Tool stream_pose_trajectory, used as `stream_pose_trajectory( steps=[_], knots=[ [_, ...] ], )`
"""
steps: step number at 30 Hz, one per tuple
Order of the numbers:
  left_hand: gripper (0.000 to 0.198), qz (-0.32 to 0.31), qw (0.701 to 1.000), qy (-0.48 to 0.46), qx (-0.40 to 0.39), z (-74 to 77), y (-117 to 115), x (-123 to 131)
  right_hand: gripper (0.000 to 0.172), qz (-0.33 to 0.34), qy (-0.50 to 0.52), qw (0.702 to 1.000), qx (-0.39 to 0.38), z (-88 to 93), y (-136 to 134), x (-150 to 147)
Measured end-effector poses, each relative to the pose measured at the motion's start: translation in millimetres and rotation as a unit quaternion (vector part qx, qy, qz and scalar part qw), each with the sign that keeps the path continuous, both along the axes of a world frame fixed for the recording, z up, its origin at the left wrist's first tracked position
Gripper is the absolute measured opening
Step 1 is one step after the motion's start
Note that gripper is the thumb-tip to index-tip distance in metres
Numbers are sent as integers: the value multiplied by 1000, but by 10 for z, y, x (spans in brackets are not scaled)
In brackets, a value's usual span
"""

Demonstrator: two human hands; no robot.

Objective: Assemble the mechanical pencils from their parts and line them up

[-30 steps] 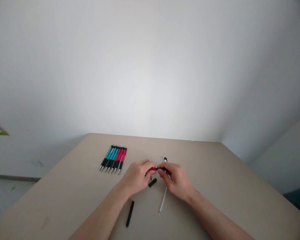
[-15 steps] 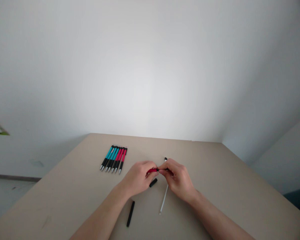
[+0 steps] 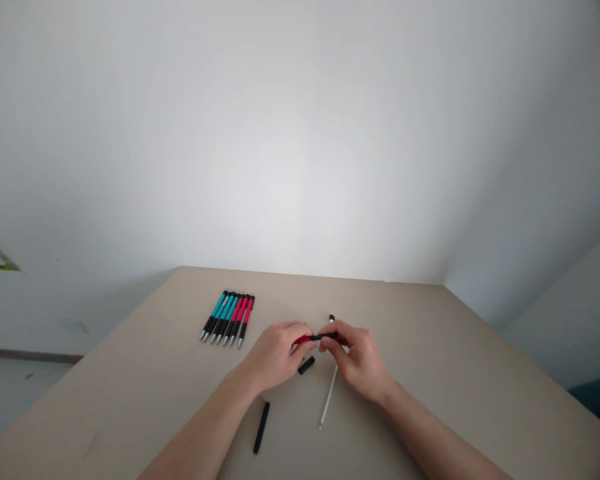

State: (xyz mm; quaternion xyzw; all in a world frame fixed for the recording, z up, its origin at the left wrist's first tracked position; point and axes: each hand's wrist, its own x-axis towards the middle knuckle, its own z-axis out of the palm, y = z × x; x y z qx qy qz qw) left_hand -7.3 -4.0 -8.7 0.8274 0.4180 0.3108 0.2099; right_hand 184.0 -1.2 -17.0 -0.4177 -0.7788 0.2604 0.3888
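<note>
My left hand [image 3: 283, 353] is closed on the red end of a pen barrel [image 3: 303, 339], held level above the table. The fingers of my right hand [image 3: 355, 353] pinch the black part [image 3: 324, 336] at the barrel's other end; whether the two are joined I cannot tell. Under my right hand lies a thin white refill [image 3: 329, 398], with a black piece [image 3: 332, 317] showing beyond the fingers at its far end. A short black piece [image 3: 307, 365] rests just below my hands. Nearer me, beside my left forearm, lies a longer black tube [image 3: 261, 428].
A row of several pens [image 3: 229, 318], turquoise and red with black grips and silver tips, lies to the left on the beige table [image 3: 430, 373]. A white wall [image 3: 300, 147] stands behind the table's back edge.
My right fingers have shifted and opened slightly along the black part, so more of it shows. My left hand keeps its hold on the red barrel. The pieces on the table have not moved.
</note>
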Motion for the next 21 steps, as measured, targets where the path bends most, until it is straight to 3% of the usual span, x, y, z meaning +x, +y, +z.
stream_pose_trajectory(
  steps=[4, 14, 21],
  knots=[
    [23, -3, 1000, -19, -19, -13, 15, -8, 11, -4, 45, 999, -3, -32, 28, 63],
    [31, -5, 997, -67, -48, 43, -4, 61, 23, 7, 145, 987, -63, -77, 28, -37],
    [34, -3, 983, -117, -141, -34, 5, 116, 28, 2, 233, 967, -103, -64, 57, -77]
  ],
)
